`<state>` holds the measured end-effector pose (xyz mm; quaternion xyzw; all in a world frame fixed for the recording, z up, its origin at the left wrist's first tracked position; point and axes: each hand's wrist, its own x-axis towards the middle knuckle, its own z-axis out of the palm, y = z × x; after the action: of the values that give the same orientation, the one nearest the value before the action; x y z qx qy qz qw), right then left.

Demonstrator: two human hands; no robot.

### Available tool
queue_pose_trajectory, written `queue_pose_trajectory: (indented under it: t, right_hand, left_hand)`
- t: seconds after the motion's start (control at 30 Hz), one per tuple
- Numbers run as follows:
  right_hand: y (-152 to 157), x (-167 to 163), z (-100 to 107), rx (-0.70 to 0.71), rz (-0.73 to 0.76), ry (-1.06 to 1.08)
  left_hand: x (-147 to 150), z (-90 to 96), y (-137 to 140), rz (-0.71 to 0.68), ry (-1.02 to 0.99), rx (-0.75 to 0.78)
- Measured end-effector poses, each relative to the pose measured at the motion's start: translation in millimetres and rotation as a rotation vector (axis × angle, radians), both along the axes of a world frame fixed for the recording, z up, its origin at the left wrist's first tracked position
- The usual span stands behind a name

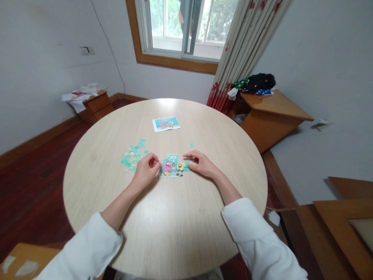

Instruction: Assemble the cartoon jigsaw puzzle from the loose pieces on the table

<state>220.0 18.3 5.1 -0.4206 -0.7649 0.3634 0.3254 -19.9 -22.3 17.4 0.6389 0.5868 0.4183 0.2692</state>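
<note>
A partly assembled jigsaw puzzle [173,166] with cartoon figures lies flat on the round table [175,221], its outline uneven at the top and right. At its left edge is my left hand [147,168], thumb and forefinger pinched together; whatever may be between them is too small to make out. My right hand [201,163] rests at the puzzle's right edge, thumb and fingers apart, fingertips by the teal pieces there. Loose puzzle pieces [133,155] are scattered left of my left hand. One single puzzle piece [191,145] lies just beyond my right hand.
A printed reference picture [166,123] of the same figures lies farther back on the table. Behind the table are a window [186,31] and a curtain [233,50]. A wooden cabinet [271,112] with clothes on top stands right; a small drawer unit [99,107] stands left.
</note>
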Motion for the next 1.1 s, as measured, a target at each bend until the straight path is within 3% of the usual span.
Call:
queue_pose_trajectory:
  t: [0.73,0.83,0.97,1.1]
  right_hand:
    - [0.2,-1.6,-3.4,0.006,0.082,0.042]
    - [3.9,-1.2,-6.7,0.045,-0.061,0.073]
    - [15.7,7.3,-15.5,0.220,-0.428,0.063]
    - [27.9,15.5,-25.7,0.278,-0.527,-0.092]
  left_hand:
    - [-1.2,-7.8,2.8,0.027,-0.010,0.024]
    - [-0.8,-6.8,3.2,0.026,-0.004,0.034]
    - [-0.5,-6.0,4.3,0.032,-0.010,0.038]
    - [-0.1,-5.9,4.5,0.028,-0.009,0.030]
